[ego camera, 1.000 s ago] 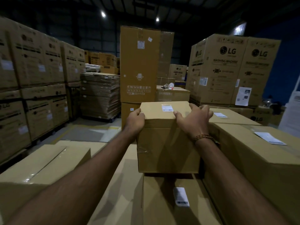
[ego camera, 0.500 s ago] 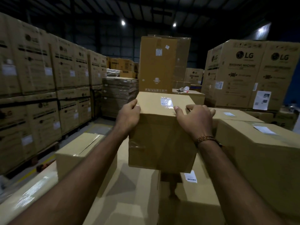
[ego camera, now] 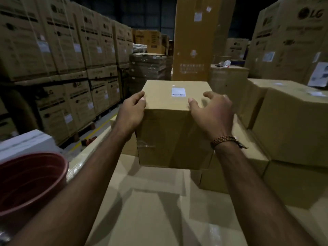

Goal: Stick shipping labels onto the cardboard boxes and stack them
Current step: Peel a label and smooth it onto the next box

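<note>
Since a second ago we have lifted the box (ego camera: pixel 174 125) off the carton it sat on and swung it leftward; it now hangs clear of the flat cardboard (ego camera: pixel 150 210) at 6 o'clock. Our left hand (ego camera: pixel 132 110) grips its left top edge, thumb on the lid, fingers curled down the side. Our right hand (ego camera: pixel 212 112) clamps the right top corner, fingers arched and spread over the lid. A white label (ego camera: pixel 178 91) sits on the lid between our hands. A red bucket (ego camera: pixel 30 181) shows at 8 o'clock, stacked cartons (ego camera: pixel 291 125) at 3 o'clock.
</note>
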The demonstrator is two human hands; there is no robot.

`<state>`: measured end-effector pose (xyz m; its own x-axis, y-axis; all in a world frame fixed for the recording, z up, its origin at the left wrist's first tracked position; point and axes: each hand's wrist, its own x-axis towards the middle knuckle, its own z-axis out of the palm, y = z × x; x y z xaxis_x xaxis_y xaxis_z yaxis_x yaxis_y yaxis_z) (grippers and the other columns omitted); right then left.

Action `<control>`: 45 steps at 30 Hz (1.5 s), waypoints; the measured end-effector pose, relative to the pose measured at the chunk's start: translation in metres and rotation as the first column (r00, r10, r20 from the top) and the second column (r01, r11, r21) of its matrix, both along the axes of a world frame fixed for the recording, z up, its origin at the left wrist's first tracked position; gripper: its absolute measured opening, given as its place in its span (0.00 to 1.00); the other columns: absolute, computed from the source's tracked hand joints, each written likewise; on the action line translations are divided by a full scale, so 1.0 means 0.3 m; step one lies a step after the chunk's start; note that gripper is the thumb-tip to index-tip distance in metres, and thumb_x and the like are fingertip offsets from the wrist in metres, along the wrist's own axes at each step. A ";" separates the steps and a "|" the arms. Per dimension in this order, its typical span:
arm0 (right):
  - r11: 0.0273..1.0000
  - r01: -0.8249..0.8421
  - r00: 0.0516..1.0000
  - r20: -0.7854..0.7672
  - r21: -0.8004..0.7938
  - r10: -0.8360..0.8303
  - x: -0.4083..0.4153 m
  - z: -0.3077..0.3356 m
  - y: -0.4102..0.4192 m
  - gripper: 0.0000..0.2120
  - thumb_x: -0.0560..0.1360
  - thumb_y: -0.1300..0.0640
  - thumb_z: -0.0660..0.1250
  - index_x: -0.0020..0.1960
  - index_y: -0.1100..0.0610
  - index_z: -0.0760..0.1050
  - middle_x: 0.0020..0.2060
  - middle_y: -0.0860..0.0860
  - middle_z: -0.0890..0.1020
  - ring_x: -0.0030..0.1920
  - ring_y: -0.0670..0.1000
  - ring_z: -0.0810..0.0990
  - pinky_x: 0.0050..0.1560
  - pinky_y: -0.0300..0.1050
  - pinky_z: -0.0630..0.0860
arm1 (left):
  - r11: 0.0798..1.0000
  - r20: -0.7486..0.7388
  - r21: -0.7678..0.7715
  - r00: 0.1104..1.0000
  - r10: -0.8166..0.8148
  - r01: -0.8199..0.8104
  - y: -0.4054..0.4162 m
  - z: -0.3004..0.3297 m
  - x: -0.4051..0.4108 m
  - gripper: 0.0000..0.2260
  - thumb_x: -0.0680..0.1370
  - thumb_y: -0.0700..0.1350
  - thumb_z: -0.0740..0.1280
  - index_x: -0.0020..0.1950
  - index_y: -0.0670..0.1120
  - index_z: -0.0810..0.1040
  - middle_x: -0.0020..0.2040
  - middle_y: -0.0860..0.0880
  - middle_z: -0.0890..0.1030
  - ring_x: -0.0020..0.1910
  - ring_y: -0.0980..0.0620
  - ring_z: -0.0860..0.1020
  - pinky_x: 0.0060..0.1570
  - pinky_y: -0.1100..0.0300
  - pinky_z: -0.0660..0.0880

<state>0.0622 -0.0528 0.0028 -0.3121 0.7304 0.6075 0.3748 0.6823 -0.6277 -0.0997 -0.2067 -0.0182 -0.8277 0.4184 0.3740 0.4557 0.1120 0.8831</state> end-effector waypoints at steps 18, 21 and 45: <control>0.949 0.109 0.991 0.101 -0.296 -0.082 0.182 -0.493 -0.546 0.24 0.73 0.46 0.77 0.68 0.48 0.81 0.68 0.54 0.76 0.68 0.57 0.76 0.70 0.53 0.75 | 0.984 0.198 -0.088 0.971 -0.133 0.153 -0.515 -0.501 0.158 0.21 0.87 0.50 0.60 0.81 0.53 0.69 0.76 0.56 0.73 0.73 0.55 0.71 0.75 0.53 0.68; 0.938 0.103 0.991 0.111 -0.331 -0.070 0.206 -0.570 -0.556 0.24 0.72 0.46 0.78 0.67 0.47 0.81 0.67 0.53 0.75 0.67 0.58 0.77 0.69 0.56 0.76 | 0.980 0.232 -0.118 0.964 -0.130 0.160 -0.529 -0.568 0.193 0.21 0.88 0.50 0.60 0.81 0.53 0.69 0.73 0.57 0.73 0.72 0.56 0.70 0.69 0.60 0.67; 0.957 0.111 0.977 0.206 -0.269 -0.056 0.135 -0.632 -0.407 0.18 0.78 0.54 0.71 0.67 0.52 0.79 0.65 0.55 0.79 0.68 0.59 0.73 0.67 0.55 0.72 | 0.889 -0.118 -0.446 0.992 0.054 -0.101 -0.385 -0.570 0.151 0.16 0.75 0.48 0.69 0.62 0.56 0.83 0.76 0.53 0.73 0.74 0.47 0.71 0.68 0.45 0.74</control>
